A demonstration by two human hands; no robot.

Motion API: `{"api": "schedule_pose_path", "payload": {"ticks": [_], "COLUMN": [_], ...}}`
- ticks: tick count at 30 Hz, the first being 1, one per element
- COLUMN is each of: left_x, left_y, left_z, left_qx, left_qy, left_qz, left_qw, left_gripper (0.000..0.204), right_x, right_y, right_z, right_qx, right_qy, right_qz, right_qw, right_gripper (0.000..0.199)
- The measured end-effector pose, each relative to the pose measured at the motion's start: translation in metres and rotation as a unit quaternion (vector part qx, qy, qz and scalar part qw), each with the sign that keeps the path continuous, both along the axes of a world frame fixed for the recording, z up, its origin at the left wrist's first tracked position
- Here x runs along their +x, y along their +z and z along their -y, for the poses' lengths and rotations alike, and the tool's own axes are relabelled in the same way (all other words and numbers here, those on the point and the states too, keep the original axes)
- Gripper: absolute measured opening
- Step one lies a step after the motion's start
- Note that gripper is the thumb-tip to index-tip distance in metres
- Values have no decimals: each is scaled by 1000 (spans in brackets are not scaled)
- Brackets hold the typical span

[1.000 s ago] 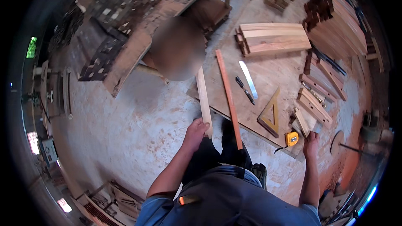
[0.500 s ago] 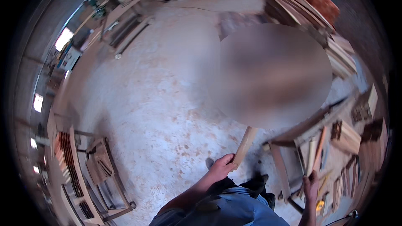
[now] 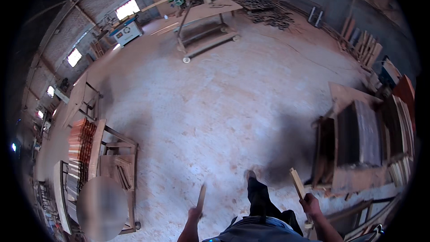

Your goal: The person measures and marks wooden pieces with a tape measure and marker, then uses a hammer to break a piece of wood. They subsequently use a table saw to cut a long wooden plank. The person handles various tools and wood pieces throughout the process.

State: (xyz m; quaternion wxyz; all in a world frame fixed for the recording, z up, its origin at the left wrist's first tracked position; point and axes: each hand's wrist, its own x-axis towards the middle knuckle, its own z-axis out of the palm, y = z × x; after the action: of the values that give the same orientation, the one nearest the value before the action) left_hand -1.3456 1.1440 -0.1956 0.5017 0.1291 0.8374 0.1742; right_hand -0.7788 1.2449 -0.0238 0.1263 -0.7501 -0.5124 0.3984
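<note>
My left hand [image 3: 195, 213] is closed around a short, light wooden strip [image 3: 202, 197], which points upward and away from me, low over the floor. Out to the right, my right hand [image 3: 310, 204] grips another pale wooden strip [image 3: 296, 182] near its middle; its far end leans to the left. The two strips are well apart and touch nothing else that I can see. Between my hands one dark-trousered leg [image 3: 260, 195] is stepped forward on the dusty floor [image 3: 201, 116].
A wheeled wooden cart [image 3: 210, 47] stands far ahead. At left, reddish strips [image 3: 82, 135] are stacked beside a wooden frame trolley [image 3: 131, 170]. A wrapped stack [image 3: 365, 134] on boards stands at right. A workbench edge [image 3: 358, 210] is at lower right. One patch at lower left is blurred.
My view has swung left, away from the right-hand workbench. My right hand has left the bench with a strip in it; my left hand still carries its strip, now lower.
</note>
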Motion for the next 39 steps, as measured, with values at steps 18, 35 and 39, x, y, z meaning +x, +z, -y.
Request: {"api": "schedule_pose_path", "payload": {"ticks": [18, 35, 39], "left_x": [-306, -759, -864], "left_y": [-7, 52, 56], "left_z": [-301, -680, -749], "left_qx": [1, -12, -11], "left_qy": [149, 184, 120], "left_qz": [-41, -99, -126], "left_qw": [988, 978, 985], "left_gripper": [31, 31, 31], "right_x": [-421, -732, -916], "right_y": [-43, -206, -128], "right_z": [-599, -932, -1081], "right_qx": [8, -257, -237], "right_qy": [238, 97, 125], "right_qz": [76, 118, 38], "right_qw": [968, 954, 963], "right_gripper": [43, 36, 41]}}
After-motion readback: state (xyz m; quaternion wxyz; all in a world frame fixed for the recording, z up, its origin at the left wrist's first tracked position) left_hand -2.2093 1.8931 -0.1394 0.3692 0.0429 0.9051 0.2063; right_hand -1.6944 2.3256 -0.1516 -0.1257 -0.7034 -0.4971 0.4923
